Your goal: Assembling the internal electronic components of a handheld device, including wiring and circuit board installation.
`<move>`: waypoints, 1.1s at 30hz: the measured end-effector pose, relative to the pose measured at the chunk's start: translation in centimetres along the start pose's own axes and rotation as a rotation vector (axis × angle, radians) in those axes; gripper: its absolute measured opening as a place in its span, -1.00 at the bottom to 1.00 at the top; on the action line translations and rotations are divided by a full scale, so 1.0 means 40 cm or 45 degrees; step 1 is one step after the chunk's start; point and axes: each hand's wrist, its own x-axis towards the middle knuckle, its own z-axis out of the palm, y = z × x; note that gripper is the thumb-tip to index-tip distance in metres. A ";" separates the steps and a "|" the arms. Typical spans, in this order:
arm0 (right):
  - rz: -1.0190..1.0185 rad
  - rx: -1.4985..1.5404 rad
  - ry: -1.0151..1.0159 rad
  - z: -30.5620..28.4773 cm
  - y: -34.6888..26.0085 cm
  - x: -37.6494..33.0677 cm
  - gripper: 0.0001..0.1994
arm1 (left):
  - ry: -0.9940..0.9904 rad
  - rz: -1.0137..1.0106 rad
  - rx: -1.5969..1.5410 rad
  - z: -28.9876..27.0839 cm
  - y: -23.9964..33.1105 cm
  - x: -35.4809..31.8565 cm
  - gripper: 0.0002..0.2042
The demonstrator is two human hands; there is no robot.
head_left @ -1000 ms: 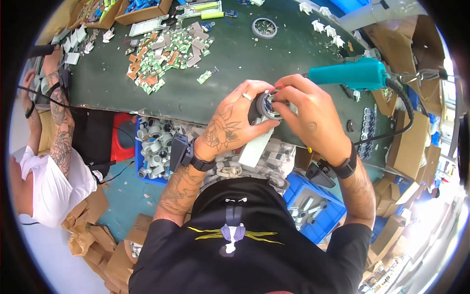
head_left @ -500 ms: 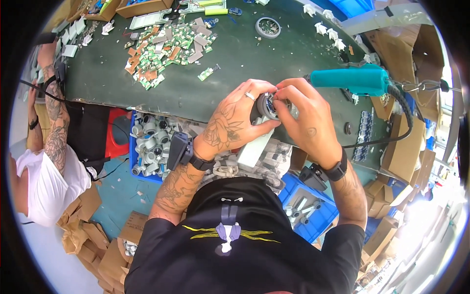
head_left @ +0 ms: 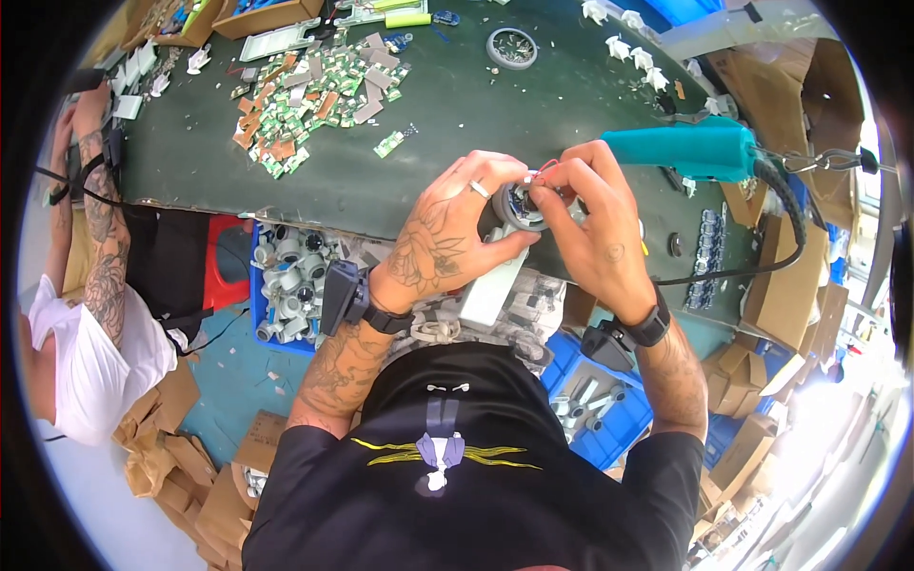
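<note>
Grey and round, the small housing sits pinched between both of your hands, held just above the near edge of the dark green workbench. Your left hand wraps it from the left and below, thumb and fingers closed on its rim, a ring showing on one finger. Your right hand comes in from the right, fingertips drawn together on the top of the same part, where thin red wires poke out. Both wrists carry black bands.

Just behind your right hand lies a teal power tool, its black cable curving down the right side of the bench. Further back on the left a loose heap of small green and brown circuit boards is spread out, with one single board lying apart, nearer to you. A round grey ring part rests at the far edge, and a few white plastic pieces lie to its right.

Below the bench edge, to your left, a blue bin holds grey cylindrical parts; another blue bin sits by your right elbow. Another person's tattooed arm reaches along the left end of the bench. Brown cardboard scraps litter the floor.
</note>
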 end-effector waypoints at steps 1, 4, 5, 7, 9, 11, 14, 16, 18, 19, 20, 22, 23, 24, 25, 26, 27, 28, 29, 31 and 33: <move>0.041 0.030 -0.003 0.002 0.000 -0.002 -0.89 | 0.008 0.005 0.036 0.000 0.000 0.001 -0.39; 0.083 0.064 0.004 0.006 0.002 -0.005 -0.89 | 0.013 -0.003 0.045 0.001 0.006 0.002 -0.41; 0.081 0.070 0.012 0.008 0.003 -0.006 -0.89 | 0.010 -0.002 0.045 0.000 0.006 0.003 -0.41; 0.090 0.085 0.025 0.013 0.009 -0.013 -0.89 | 0.006 -0.011 0.041 0.000 0.007 0.004 -0.42; 0.096 0.100 0.037 0.016 0.015 -0.017 -0.89 | 0.009 -0.004 0.044 0.002 0.006 0.004 -0.42; 0.122 0.158 0.060 0.019 0.018 -0.020 -0.90 | 0.011 0.002 0.047 0.003 0.006 0.005 -0.42; 0.143 0.231 0.072 0.013 0.013 -0.020 -0.90 | -0.001 -0.003 0.040 -0.002 0.008 0.006 -0.41; 0.032 0.101 0.074 0.002 0.011 -0.015 -0.90 | -0.032 0.004 0.015 -0.006 0.010 0.007 -0.45; -0.079 -0.031 0.078 -0.007 0.005 -0.011 -0.90 | -0.037 -0.013 -0.057 -0.019 0.018 0.012 -0.50; -0.069 -0.026 0.080 -0.008 -0.001 -0.009 -0.90 | -0.040 -0.031 -0.129 -0.024 0.024 0.016 -0.54; -0.058 -0.022 0.081 -0.010 -0.006 -0.007 -0.90 | -0.043 -0.029 -0.131 -0.025 0.029 0.020 -0.54; -0.032 -0.028 0.080 -0.016 -0.006 0.000 -0.90 | -0.008 -0.029 -0.041 -0.024 0.041 0.030 -0.64; -0.010 -0.031 0.075 -0.019 -0.007 0.003 -0.90 | -0.010 -0.028 -0.040 -0.026 0.050 0.036 -0.64; -0.009 -0.030 0.077 -0.023 -0.010 0.004 -0.90 | -0.009 -0.022 0.011 -0.027 0.059 0.041 -0.68; 0.020 0.004 0.060 -0.027 -0.013 0.004 -0.90 | -0.009 -0.016 0.062 -0.028 0.068 0.046 -0.72; 0.050 0.036 0.042 -0.030 -0.015 0.004 -0.90 | -0.009 -0.014 0.060 -0.024 0.074 0.048 -0.72; 0.050 0.035 0.044 -0.031 -0.018 0.004 -0.90 | -0.003 -0.077 0.066 -0.021 0.080 0.050 -0.74; 0.056 0.036 0.040 -0.030 -0.022 0.003 -0.90 | 0.002 -0.139 0.073 -0.017 0.083 0.051 -0.77; 0.062 0.038 0.036 -0.031 -0.024 0.002 -0.90 | 0.003 -0.138 0.072 -0.014 0.083 0.051 -0.77; 0.004 0.007 0.038 -0.031 -0.015 -0.006 -0.88 | 0.029 -0.117 0.103 -0.006 0.080 0.050 -0.81; -0.052 -0.025 0.039 -0.032 -0.013 -0.018 -0.85 | 0.080 -0.176 0.051 0.001 0.085 0.051 -0.82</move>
